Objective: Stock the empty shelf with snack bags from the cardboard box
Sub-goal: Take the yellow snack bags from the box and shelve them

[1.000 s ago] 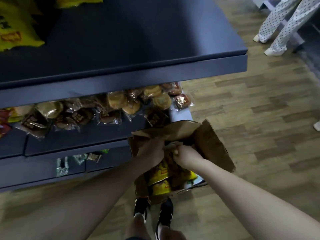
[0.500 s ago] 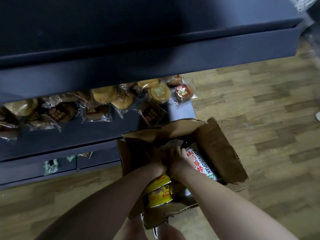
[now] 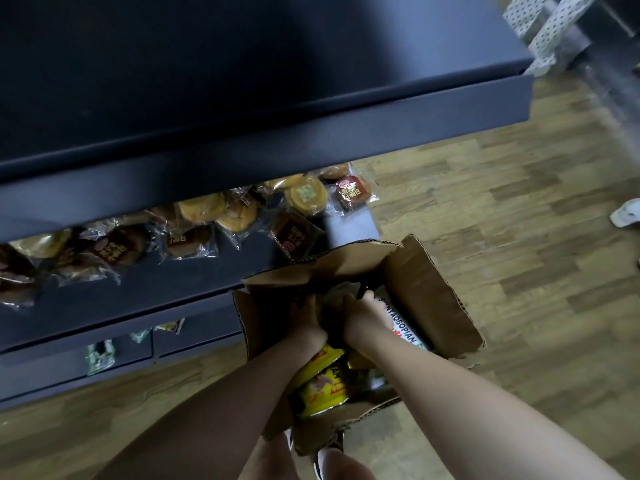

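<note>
An open cardboard box [image 3: 429, 299] stands on the floor against the shelving unit. Yellow snack bags [image 3: 323, 386] fill its near end and a white bag with red print [image 3: 403, 327] lies along its right wall. My left hand [image 3: 306, 323] and my right hand [image 3: 363, 317] are both sunk into the box side by side, fingers curled down among the bags. The fingertips are hidden, so what they hold is unclear. The empty dark shelf [image 3: 242, 71] spreads above the box.
A lower shelf [image 3: 180, 275] carries several clear-wrapped pastries [image 3: 306, 195]. Small packets [image 3: 100, 355] sit in the bottom tier. My shoes [image 3: 327, 448] are just behind the box. The wood floor [image 3: 519, 237] stretches right, with a white shoe [image 3: 627, 213] and perforated metal posts [image 3: 550, 26].
My hands moved from the box's flaps down into the box among the bags. The view tilted down and closer, and the yellow bags on the top shelf left the frame.
</note>
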Action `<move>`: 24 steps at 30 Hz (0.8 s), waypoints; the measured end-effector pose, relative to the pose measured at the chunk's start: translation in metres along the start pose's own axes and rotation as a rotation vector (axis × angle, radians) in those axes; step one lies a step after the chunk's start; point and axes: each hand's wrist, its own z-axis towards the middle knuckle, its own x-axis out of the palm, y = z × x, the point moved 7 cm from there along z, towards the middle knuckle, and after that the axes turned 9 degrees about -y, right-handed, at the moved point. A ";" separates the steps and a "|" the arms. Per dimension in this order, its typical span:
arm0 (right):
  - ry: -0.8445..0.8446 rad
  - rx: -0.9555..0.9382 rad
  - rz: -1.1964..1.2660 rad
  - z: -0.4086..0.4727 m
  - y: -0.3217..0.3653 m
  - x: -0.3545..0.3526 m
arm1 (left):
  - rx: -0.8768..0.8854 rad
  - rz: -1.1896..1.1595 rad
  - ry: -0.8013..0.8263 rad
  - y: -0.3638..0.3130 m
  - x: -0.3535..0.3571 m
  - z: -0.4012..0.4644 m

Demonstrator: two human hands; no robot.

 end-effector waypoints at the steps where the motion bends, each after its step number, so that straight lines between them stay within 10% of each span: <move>1: -0.021 -0.001 0.017 -0.001 -0.004 -0.007 | 0.041 -0.019 -0.018 -0.003 -0.004 -0.002; 24: -0.646 -0.242 0.583 -0.126 -0.036 -0.172 | 0.600 -0.227 -0.434 -0.097 -0.134 -0.151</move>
